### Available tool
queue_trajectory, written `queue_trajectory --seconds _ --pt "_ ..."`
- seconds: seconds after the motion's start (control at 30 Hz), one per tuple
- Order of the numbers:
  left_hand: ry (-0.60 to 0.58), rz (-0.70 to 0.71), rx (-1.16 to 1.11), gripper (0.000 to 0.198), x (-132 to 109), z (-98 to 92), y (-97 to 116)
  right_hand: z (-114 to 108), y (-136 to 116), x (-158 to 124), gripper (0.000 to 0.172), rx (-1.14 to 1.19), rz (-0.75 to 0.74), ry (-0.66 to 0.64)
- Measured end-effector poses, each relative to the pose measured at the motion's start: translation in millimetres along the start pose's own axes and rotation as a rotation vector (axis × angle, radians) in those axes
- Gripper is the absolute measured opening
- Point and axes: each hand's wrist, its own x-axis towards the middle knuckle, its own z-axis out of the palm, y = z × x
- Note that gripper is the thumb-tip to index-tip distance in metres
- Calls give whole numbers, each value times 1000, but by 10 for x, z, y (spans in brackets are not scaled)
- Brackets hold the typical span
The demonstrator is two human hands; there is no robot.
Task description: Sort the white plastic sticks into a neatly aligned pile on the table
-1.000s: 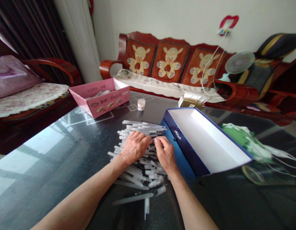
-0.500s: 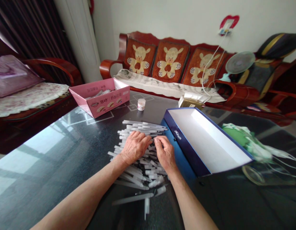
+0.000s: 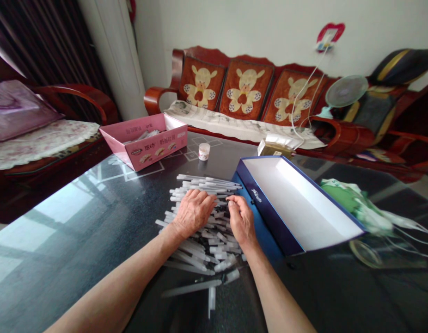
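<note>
A heap of whitish, translucent pens and short caps lies on the dark tabletop in front of me. My left hand rests over the upper middle of the heap, back of the hand up. Its fingers curl round a pen, mostly hidden under them. Just to the right, my right hand is closed, with thumb and bent index finger close together. Whatever lies between those fingertips is too small to make out. A small gap separates the two hands, and pens show beneath it.
An open blue box with a white inside stands right of the heap. At the back left sits a pink carton with whitish sticks in it. Beyond the heap are a small white tub and a tissue pack. A green-white plastic bag lies far right.
My right hand has shifted slightly right, away from my left, widening the gap between their fingertips. My left hand has barely moved, and the heap looks the same.
</note>
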Motion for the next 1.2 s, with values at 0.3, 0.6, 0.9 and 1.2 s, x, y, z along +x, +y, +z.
queue_trajectory --seconds 0.3,0.6,0.9,1.2 --pt "-20 -24 -11 23 0 -12 7 19 -86 -20 14 -24 -129 -17" --pt "15 -27 -7 23 -4 9 -75 -8 -49 -6 17 86 25 105" --pt "136 -160 109 27 -4 -29 -381 -10 109 71 29 440 306 352" --pt "60 13 -23 28 7 -27 -249 45 16 9 50 279 123 130"
